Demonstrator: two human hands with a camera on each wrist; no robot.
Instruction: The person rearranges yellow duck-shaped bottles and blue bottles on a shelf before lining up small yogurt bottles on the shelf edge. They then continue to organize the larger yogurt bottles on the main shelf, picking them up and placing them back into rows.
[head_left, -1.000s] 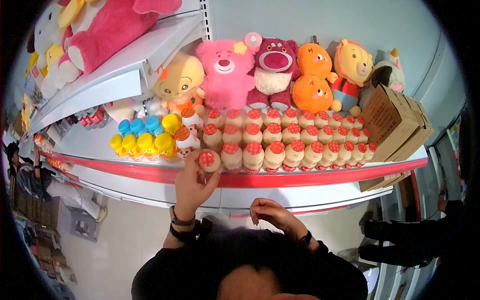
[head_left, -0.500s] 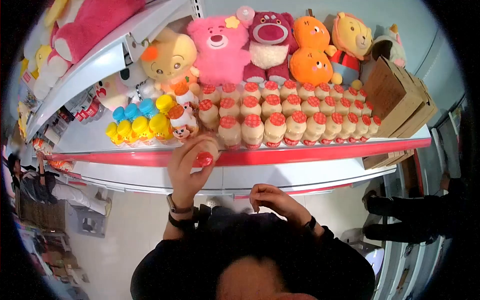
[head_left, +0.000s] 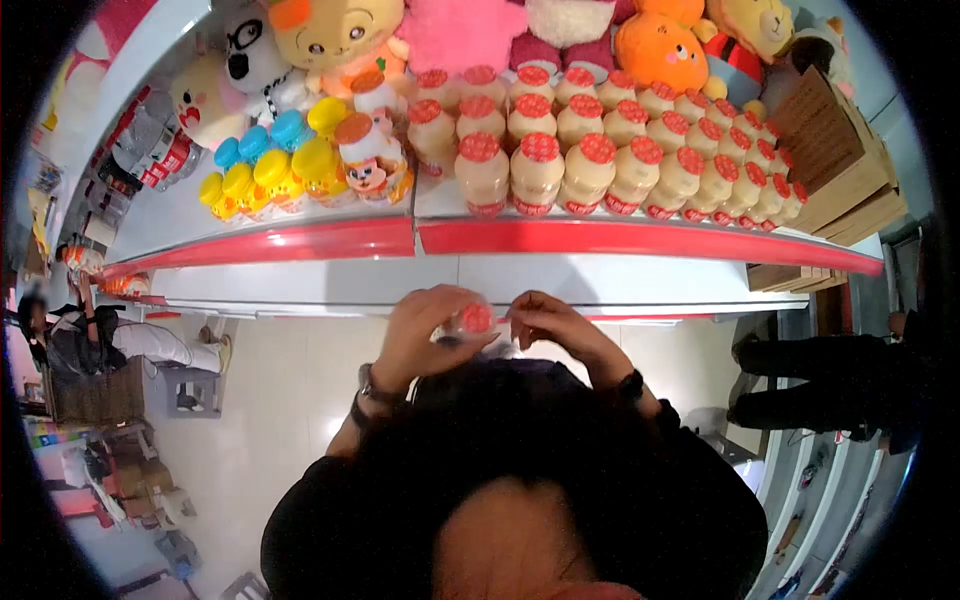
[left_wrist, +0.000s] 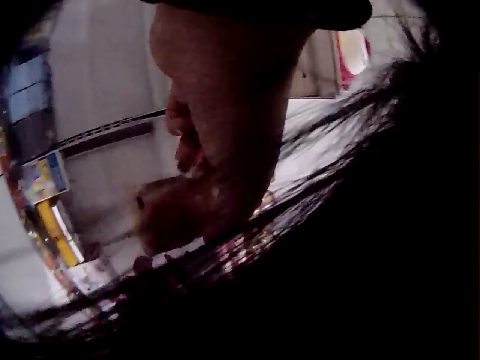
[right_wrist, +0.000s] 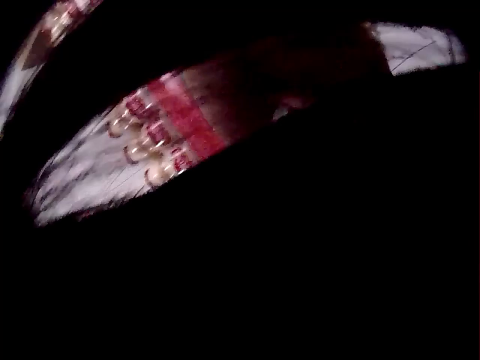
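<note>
In the head view, my left hand [head_left: 430, 330] grips a small bottle with a red patterned cap [head_left: 474, 319] in front of the shelf, close to my body. Just right of it is my right hand [head_left: 560, 328], its fingers loosely bent near the bottle; whether they touch it I cannot tell. Rows of cream bottles with red caps [head_left: 541, 175] stand on the shelf [head_left: 600, 238] above. The left wrist view shows my left hand [left_wrist: 225, 112] dark and blurred. Mostly black, the right wrist view shows some bottles [right_wrist: 156, 135] beside a red shelf edge.
Yellow-capped bottles [head_left: 278, 172], blue-capped ones and orange-capped ones [head_left: 368, 160] stand at the shelf's left part. Plush toys [head_left: 465, 38] line the back. Cardboard boxes [head_left: 830, 150] are at the right end. A person [head_left: 95, 335] is at far left, another [head_left: 820, 385] at right.
The left hand has carried the bottle from the front row's left end down and toward my body, beside the right hand. The head view has tilted down, so the shelf appears higher.
</note>
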